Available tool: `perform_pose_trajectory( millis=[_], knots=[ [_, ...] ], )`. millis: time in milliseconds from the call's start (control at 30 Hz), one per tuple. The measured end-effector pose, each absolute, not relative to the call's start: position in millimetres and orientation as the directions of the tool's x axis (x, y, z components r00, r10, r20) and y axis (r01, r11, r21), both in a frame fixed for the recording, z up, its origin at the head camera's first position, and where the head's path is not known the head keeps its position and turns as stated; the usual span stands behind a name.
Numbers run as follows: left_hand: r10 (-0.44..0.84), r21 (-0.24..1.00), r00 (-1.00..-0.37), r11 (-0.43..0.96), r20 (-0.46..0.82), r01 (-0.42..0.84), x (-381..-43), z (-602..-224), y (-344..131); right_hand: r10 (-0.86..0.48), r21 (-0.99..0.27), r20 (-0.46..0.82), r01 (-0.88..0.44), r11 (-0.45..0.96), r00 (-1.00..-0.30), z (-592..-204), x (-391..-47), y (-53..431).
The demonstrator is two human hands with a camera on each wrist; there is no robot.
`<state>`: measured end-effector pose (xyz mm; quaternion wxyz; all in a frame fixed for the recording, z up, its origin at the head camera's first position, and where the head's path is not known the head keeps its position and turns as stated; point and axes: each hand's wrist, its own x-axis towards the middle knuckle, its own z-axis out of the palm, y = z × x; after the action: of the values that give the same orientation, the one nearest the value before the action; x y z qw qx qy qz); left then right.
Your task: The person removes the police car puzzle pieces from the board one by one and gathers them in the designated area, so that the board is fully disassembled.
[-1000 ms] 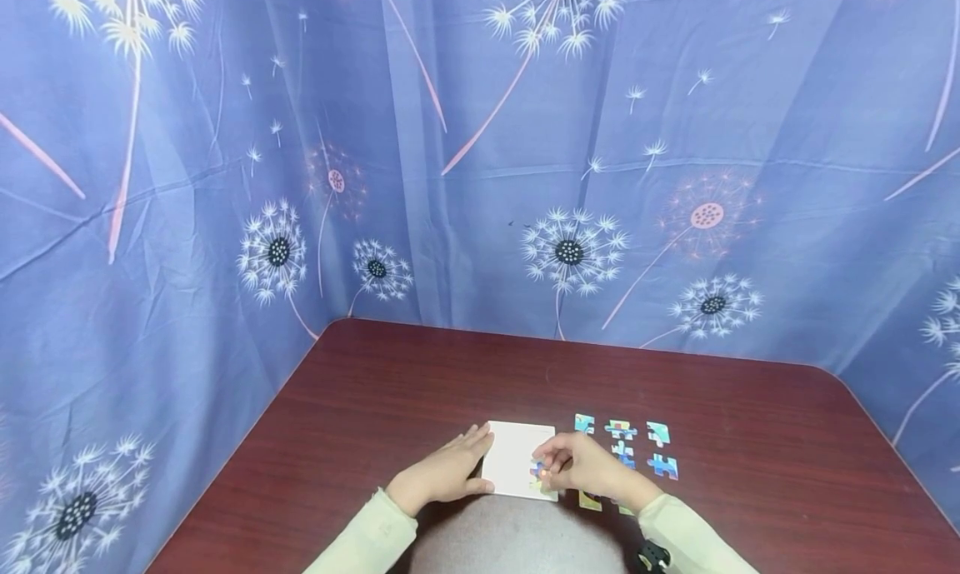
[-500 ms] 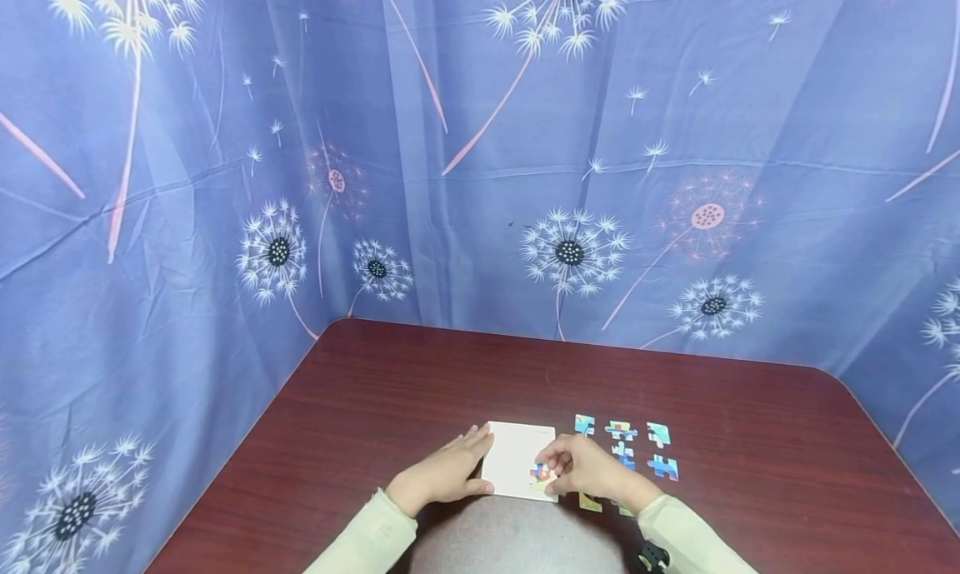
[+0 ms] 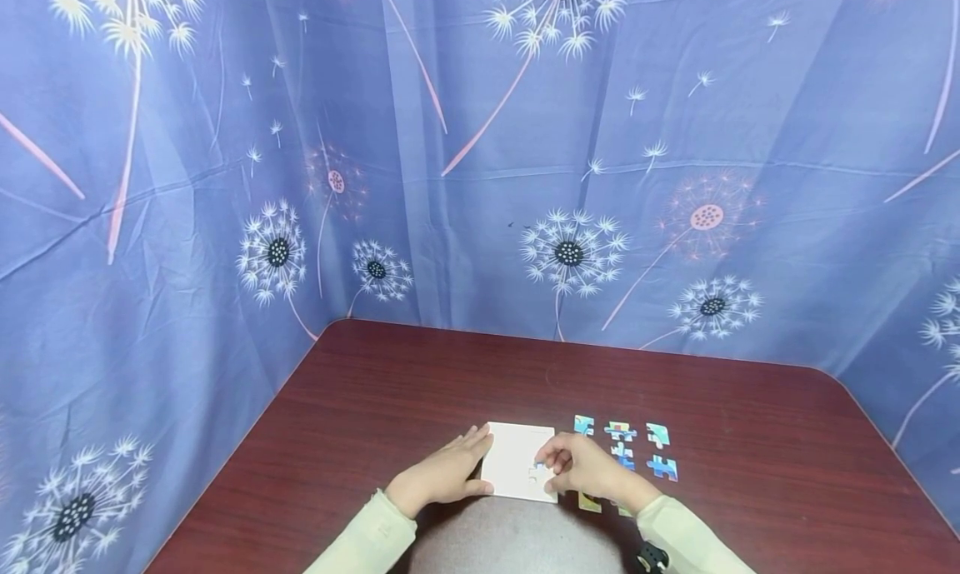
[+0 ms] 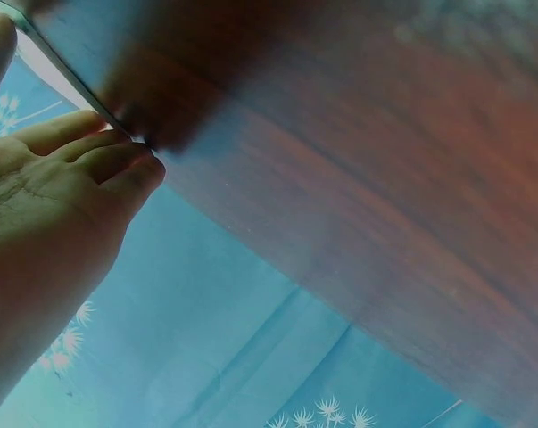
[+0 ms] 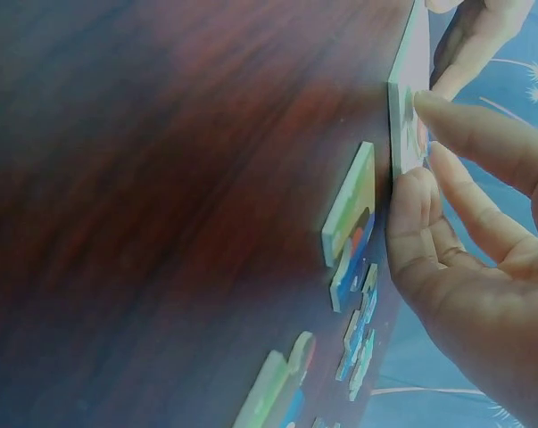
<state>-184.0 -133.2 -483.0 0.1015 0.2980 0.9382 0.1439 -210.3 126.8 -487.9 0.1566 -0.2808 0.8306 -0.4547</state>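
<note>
A white square puzzle board (image 3: 513, 449) lies on the table in the head view. At its left edge rests my left hand (image 3: 442, 470), with the fingers extended along the side and the thumb near the front corner. In the left wrist view, those fingertips (image 4: 148, 169) touch the board's rim. Over the board's front right corner, my right hand (image 3: 588, 470) pinches a jigsaw piece (image 3: 537, 474) between thumb and fingers. Glare washes out the piece's picture. From the right wrist, only a sliver of it shows between the fingertips, against the board.
Several loose jigsaw pieces lie to the right of the board, among them a corner piece (image 3: 657, 434) and a blue piece (image 3: 663, 467). A yellowish piece (image 3: 589, 501) is partly under my right hand. Behind the brown table (image 3: 420, 366) hangs a blue dandelion curtain (image 3: 480, 224).
My right fingers have shifted slightly, uncovering more of the jigsaw piece. Its colours showed half a second ago; now it looks pale. The left hand has stayed in place.
</note>
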Motion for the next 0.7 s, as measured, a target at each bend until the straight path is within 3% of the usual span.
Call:
perform_pose_trajectory(
  millis=[700],
  knots=[
    [0.579,0.327,-0.806,0.790,-0.122,0.518,-183.7,-483.4,-132.2,-0.625,-0.874,0.039,-0.329,0.357,-0.780,-489.0,-207.9,123.3]
  ],
)
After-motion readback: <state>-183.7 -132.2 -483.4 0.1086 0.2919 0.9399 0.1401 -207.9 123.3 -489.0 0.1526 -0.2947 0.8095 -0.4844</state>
